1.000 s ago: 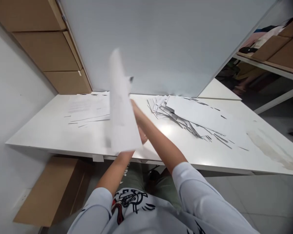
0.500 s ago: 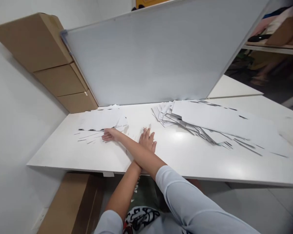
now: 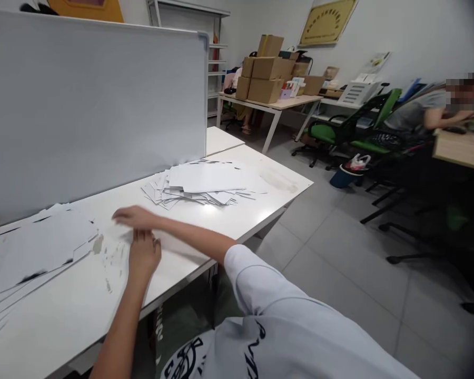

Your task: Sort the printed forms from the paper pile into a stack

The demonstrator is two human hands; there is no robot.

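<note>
My left hand [image 3: 145, 257] lies palm down on the white table, its fingers stretched out and partly covered by my right hand. Just above those fingers, my right hand [image 3: 133, 217] reaches across to the left, slightly blurred, fingers extended and nothing visible in it. To the left of both hands is a spread pile of white paper sheets [image 3: 43, 245] with some dark edges. A second, messier pile of white sheets [image 3: 209, 178] rests farther back on the right. Small pale scraps [image 3: 112, 258] are scattered beside my left hand.
A whiteboard [image 3: 95, 105] stands along the back of the white table [image 3: 174, 263]. Beyond it are a desk with cardboard boxes [image 3: 265, 89], green chairs [image 3: 324, 131] and a blue bin [image 3: 342, 176]. A person [image 3: 414, 110] sits at a desk on the far right.
The view has swung to the right. My right hand has moved away from the left paper pile to above my left hand's fingers. My left hand remains on the table between the piles.
</note>
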